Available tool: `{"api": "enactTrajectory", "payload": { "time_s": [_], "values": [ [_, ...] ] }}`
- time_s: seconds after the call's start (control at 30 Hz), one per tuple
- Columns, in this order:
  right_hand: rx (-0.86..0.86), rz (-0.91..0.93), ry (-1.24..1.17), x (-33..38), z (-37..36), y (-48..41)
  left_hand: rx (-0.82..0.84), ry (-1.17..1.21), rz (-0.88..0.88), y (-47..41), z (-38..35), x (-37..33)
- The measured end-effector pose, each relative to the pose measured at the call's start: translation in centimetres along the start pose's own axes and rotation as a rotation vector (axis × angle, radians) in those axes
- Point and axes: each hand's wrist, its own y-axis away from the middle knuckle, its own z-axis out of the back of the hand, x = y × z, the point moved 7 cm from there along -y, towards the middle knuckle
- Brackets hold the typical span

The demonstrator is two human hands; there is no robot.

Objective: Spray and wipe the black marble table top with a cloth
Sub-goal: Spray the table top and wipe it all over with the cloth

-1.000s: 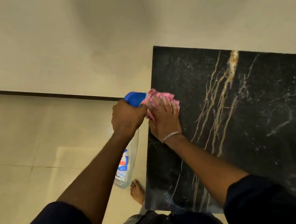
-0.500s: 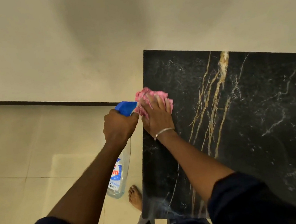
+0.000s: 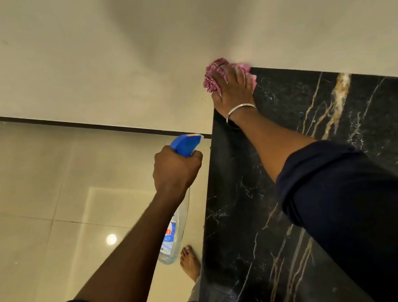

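Observation:
The black marble table top (image 3: 320,138) with gold and white veins fills the right side and butts against the wall. My right hand (image 3: 233,91) presses a crumpled pink cloth (image 3: 214,73) flat onto the table's far left corner, fingers spread over it. My left hand (image 3: 176,169) hangs beside the table's left edge, gripping a clear spray bottle (image 3: 176,231) by its blue trigger head (image 3: 186,143). The bottle points down over the floor and carries a blue and red label.
A cream wall (image 3: 125,45) with a dark skirting strip (image 3: 80,124) runs behind the table. Glossy beige floor tiles (image 3: 34,214) lie to the left. My bare foot (image 3: 190,263) stands close to the table's left edge.
My right hand has slid the pink cloth away from me along the left edge to the far corner. My left hand with the bottle has stayed back, so the hands are now apart.

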Motion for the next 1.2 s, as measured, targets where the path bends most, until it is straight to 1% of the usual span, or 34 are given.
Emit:
{"api": "enactTrajectory", "payload": {
  "time_s": [0.1, 0.23, 0.4, 0.6, 0.73, 0.87, 1.03, 1.2],
  "values": [
    [0.027, 0.012, 0.018, 0.6, -0.5, 2.7, 0.001, 0.01, -0.01, 0.9, 0.2, 0.0],
    [0.015, 0.034, 0.063, 2.3, -1.8, 9.6, 0.013, 0.012, -0.008, 2.9, 0.8, 0.7],
    [0.047, 0.032, 0.077, 4.4, -3.6, 17.7, 0.024, 0.007, -0.039, 5.7, 1.3, 2.1],
    [0.055, 0.032, 0.033, 7.1, -5.6, 27.3, 0.049, 0.015, -0.071, 9.0, 2.2, 5.3],
    [0.074, 0.041, -0.02, 8.9, -6.4, 33.2, 0.058, 0.004, -0.051, 12.1, 3.1, 8.2],
    [0.077, 0.013, -0.023, 10.4, -7.0, 38.6, 0.079, 0.006, -0.037, 14.9, 3.4, 10.4],
    [0.135, 0.046, -0.059, 12.0, -8.5, 45.5, 0.103, 0.016, -0.034, 18.3, 3.1, 12.7],
    [0.15, 0.094, -0.068, 12.2, -10.2, 49.4, 0.1, 0.016, 0.022, 20.6, 2.7, 15.0]
  ]
}}
